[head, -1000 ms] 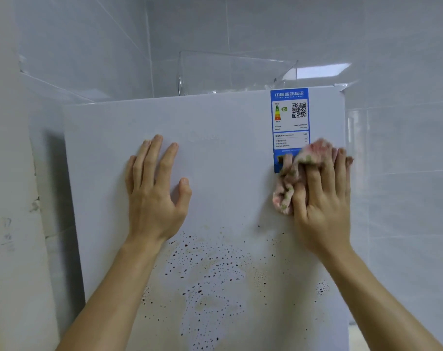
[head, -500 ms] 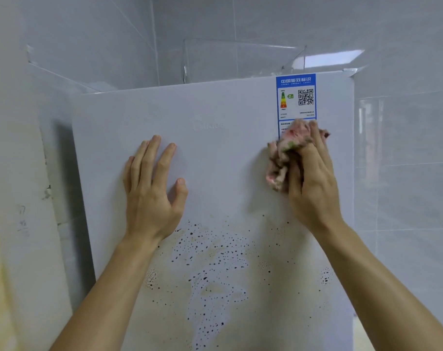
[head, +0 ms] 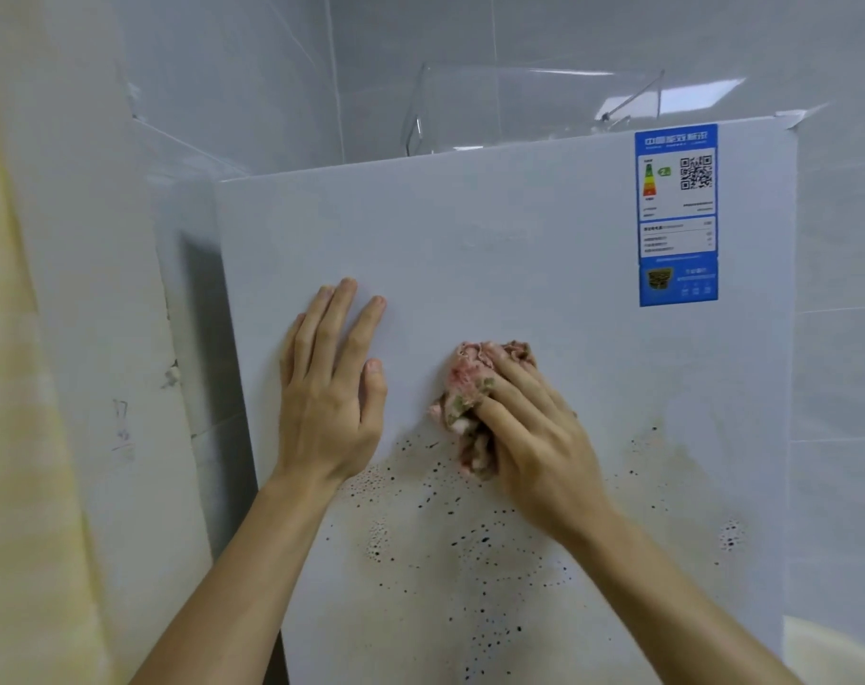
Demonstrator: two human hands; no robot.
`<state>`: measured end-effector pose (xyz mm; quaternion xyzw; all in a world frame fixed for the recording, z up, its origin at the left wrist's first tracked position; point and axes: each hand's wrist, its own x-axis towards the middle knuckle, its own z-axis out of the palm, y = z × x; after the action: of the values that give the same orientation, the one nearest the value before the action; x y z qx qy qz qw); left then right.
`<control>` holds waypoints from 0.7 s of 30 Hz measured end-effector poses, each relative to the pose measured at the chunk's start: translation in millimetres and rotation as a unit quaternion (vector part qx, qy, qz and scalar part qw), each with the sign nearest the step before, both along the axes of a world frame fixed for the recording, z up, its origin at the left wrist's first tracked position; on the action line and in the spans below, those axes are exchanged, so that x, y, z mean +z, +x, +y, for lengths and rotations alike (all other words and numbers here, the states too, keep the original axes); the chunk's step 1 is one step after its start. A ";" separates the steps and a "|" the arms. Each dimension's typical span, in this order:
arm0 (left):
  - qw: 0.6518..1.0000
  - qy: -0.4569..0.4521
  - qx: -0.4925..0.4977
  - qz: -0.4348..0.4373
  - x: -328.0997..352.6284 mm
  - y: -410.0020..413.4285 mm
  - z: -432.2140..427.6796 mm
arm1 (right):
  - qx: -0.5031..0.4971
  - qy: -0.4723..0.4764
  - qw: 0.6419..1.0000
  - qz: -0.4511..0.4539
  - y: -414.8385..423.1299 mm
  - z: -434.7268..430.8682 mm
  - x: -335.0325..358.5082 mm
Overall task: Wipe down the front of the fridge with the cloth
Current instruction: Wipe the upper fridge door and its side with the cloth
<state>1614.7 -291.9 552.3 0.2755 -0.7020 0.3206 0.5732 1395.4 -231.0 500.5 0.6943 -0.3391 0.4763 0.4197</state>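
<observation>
The white fridge front (head: pixel 494 249) fills the middle of the view. Brown stains and dark specks (head: pixel 460 546) cover its lower part. My left hand (head: pixel 329 388) lies flat on the door with straight fingers, left of centre. My right hand (head: pixel 534 427) presses a bunched pink and green patterned cloth (head: pixel 465 388) against the door, just above the speckled patch, with fingers curled over the cloth. A blue energy label (head: pixel 677 215) sticks at the door's top right corner.
A clear plastic container (head: pixel 534 106) stands on top of the fridge. Grey tiled walls (head: pixel 845 289) close in behind and on the right. A pale wall (head: pixel 89 338) runs close along the left, with a narrow dark gap beside the fridge.
My right hand has slid the cloth down and to the left, away from the blue label, to the top of the speckled patch. My left hand stays flat on the door.
</observation>
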 end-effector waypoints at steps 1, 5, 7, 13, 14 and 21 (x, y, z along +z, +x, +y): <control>1.000 -0.001 -0.005 0.001 0.3 2.2 -1.6 | 0.000 -0.013 1.000 0.003 -2.8 1.2 9.0; 1.000 -0.008 -0.013 0.012 1.3 13.4 -6.7 | -0.051 -0.090 0.979 -0.173 3.8 3.3 60.9; 1.000 -0.012 -0.003 0.023 1.3 23.1 -9.2 | -0.070 -0.112 0.961 -0.243 16.3 0.7 84.8; 1.000 -0.011 0.003 0.010 -8.8 46.5 -13.5 | 0.045 -0.088 0.985 -0.142 108.8 -23.6 47.9; 1.000 -0.007 0.002 0.011 -10.7 52.9 -14.9 | 0.046 -0.072 0.988 -0.129 123.2 -25.6 29.3; 1.000 -0.002 0.000 -0.004 -14.0 78.9 -22.7 | 0.025 -0.072 0.996 -0.056 118.6 -22.6 9.7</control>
<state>1693.6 -314.6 538.3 0.2736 -0.7036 0.3228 0.5708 1514.0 -253.6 510.2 0.6428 -0.3096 0.5481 0.4365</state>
